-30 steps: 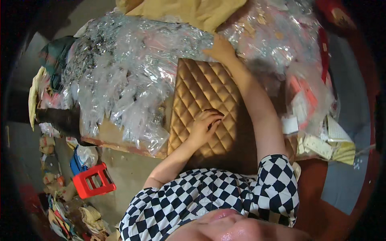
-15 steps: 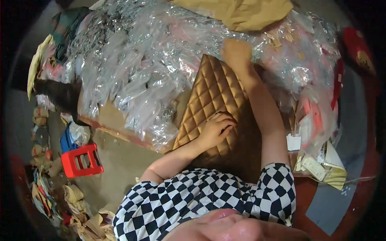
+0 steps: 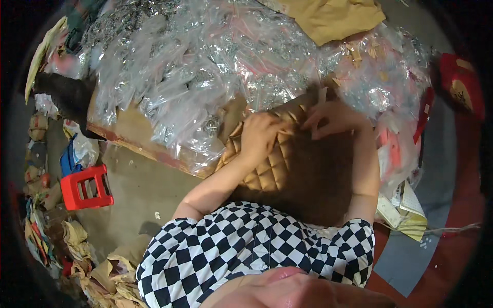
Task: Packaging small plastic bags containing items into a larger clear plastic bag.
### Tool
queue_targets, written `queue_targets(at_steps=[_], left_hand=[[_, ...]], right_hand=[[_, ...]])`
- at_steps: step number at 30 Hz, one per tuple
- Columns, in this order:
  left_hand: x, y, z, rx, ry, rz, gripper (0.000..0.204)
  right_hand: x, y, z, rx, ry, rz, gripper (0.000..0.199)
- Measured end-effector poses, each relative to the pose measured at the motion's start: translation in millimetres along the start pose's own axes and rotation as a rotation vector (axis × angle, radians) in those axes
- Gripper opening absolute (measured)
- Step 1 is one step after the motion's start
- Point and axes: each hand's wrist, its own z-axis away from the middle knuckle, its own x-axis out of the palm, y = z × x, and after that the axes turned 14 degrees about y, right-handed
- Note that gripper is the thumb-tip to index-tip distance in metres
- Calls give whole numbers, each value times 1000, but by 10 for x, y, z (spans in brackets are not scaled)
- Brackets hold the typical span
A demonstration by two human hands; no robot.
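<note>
A quilted, golden-brown padded sheet (image 3: 264,172) lies in front of me, its right part in dark shadow. Over its upper part is my left hand (image 3: 261,134), fingers bent and drawn together, the tips pointing at the other hand. My right hand (image 3: 336,119) is close by on the right, slightly blurred, with thumb and fingers curled into a pinch. Whatever either hand holds is too small or hidden to make out. Just beyond them spreads a large heap of clear plastic zip bags (image 3: 205,77) with small shiny metal pieces inside.
A brown paper sheet (image 3: 334,20) lies on the heap's far side. The cardboard edge (image 3: 138,151) borders it at left. A red plastic stool (image 3: 87,189) and crumpled paper (image 3: 79,241) are on the floor at left. Booklets (image 3: 411,210) lie at right, near a red bag (image 3: 461,84).
My right hand has come back from the heap toward me. My left hand has moved up the quilted sheet, so both are now close together. The view has shifted slightly.
</note>
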Motion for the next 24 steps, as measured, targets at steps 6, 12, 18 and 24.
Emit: queue_targets(at_steps=[6, 12, 18, 24], left_hand=[[89, 146, 62, 199, -172, -61, 35], [73, 139, 62, 236, -179, -36, 41], [53, 195, 48, 164, -189, -33, 32], [58, 266, -55, 110, -52, -8, 35]], right_hand=[[100, 415, -633, -214, 784, 628, 92], [671, 93, -1270, -278, 520, 933, 103], [587, 264, -1503, -160, 612, 1033, 92], [570, 430, -1666, -197, 757, 1066, 72]])
